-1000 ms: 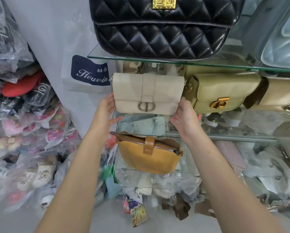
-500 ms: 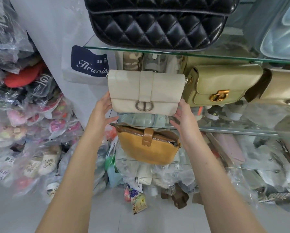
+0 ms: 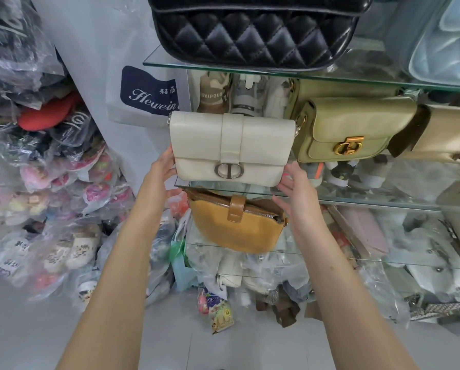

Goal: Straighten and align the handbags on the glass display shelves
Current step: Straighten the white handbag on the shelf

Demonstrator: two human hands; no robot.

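Head view, mid-frame: left hand point(image 3: 161, 169) and right hand point(image 3: 294, 188), grip released, flank the cream handbag point(image 3: 231, 148); uneven nudging could tip it off the glass shelf point(image 3: 357, 202).

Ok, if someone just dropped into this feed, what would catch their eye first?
The cream handbag at centre on the middle glass shelf, with the left hand touching its lower left edge and the right hand open by its lower right corner. Directly above looms a black quilted bag. A mustard bag sits just below, and an olive bag with a gold clasp is beside it on the right.
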